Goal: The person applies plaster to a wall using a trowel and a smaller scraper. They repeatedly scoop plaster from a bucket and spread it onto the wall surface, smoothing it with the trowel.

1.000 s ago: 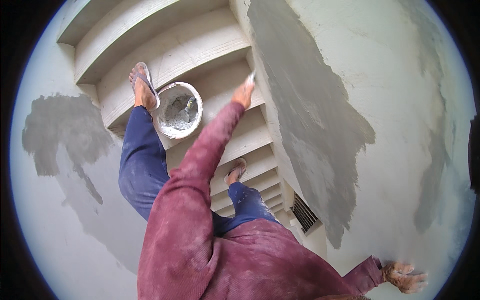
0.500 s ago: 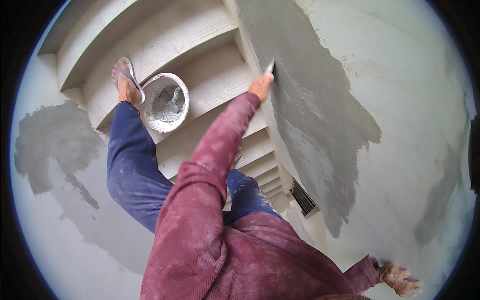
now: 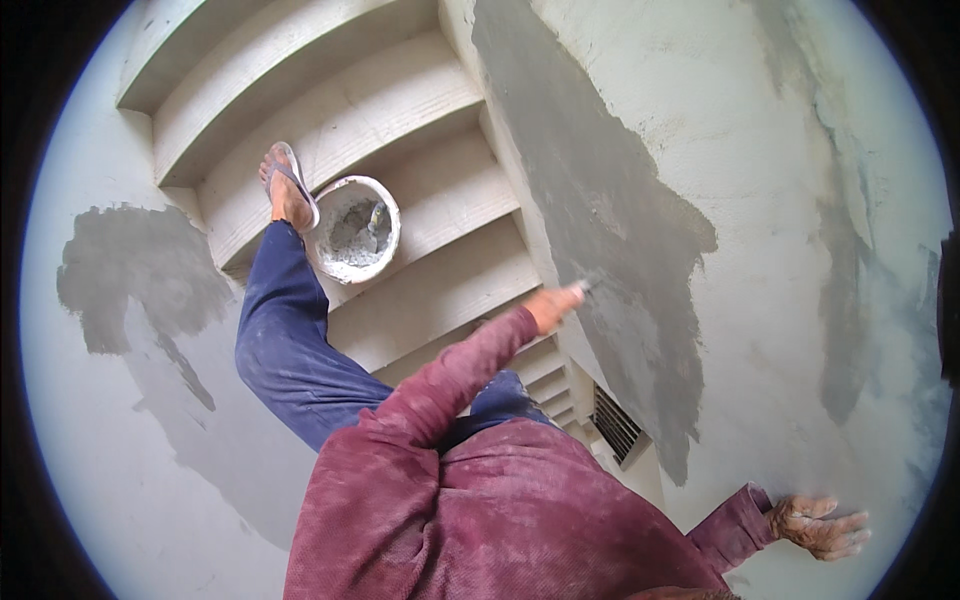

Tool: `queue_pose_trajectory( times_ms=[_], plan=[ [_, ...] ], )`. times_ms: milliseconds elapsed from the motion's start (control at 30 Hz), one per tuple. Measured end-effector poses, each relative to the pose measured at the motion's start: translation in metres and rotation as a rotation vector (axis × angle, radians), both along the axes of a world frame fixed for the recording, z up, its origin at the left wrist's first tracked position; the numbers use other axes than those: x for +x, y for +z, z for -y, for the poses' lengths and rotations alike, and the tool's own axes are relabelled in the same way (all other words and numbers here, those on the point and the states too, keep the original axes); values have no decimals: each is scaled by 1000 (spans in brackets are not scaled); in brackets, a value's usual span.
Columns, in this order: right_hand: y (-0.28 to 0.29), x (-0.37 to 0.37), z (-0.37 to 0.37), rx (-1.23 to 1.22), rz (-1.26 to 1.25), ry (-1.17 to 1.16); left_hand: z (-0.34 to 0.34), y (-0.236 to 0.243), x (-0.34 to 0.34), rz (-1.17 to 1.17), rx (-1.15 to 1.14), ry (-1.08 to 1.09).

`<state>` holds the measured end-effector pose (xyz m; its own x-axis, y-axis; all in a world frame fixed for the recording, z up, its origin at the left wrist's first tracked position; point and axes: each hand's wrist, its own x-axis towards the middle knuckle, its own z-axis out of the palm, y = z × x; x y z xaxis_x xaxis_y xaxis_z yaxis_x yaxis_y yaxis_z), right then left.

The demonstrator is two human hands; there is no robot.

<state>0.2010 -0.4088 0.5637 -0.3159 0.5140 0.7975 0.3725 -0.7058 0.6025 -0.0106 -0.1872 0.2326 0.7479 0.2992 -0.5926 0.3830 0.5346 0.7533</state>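
Reaching out from the left sleeve, my left hand [image 3: 548, 311] is closed on a small putty knife [image 3: 585, 287], blurred by motion. The blade is against the lower middle of a dark grey plaster patch [image 3: 610, 190] on the right-hand wall. At the lower right, my right hand [image 3: 822, 528] rests on the pale wall, holding nothing, with its fingers spread. A white bucket [image 3: 392, 213] stands on a stair by my left foot. Inside it are grey-white plaster and a tool with a yellowish handle [image 3: 377, 217], its lower part sunk in the plaster.
Curved pale stairs [image 3: 330, 110] run from the upper left down beneath me. My left foot [image 3: 290, 190], in a flip-flop, touches the bucket's side. Another grey patch [image 3: 140, 275] marks the left wall. A dark slatted vent [image 3: 617, 425] sits low beside the right wall.
My left hand has swept the putty knife down along the grey patch, closer to my body. The view has shifted slightly; the right hand stays by the wall, fingers more spread.
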Motion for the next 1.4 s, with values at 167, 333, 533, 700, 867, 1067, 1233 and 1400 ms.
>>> queue_pose_trajectory(
  times_ms=[167, 333, 533, 700, 867, 1067, 1233, 1400],
  plan=[
    [2, -7, -6, -12, 9, -16, -170, -104, -35, -178, 964, 371],
    [4, -12, -12, -48, 65, 19, -308, -91, -44, -337, 944, 517],
    [-2, -15, -20, -57, 1, -58, -347, -151, -35, -235, 774, 541],
    [-1, -9, -12, -68, -32, -38, -270, -75, -4, -163, 292, 527],
    [3, 11, 12, 1, -4, 44, -174, -42, 11, -72, 176, 490],
    [1, 8, 3, -20, -18, 100, -76, -45, 44, 78, 360, 596],
    [1, -2, -2, 6, -68, 115, 16, -18, 44, 141, 341, 342],
    [-1, -5, -3, 25, -81, 154, 75, -14, 15, 204, 405, 107]
  ],
)
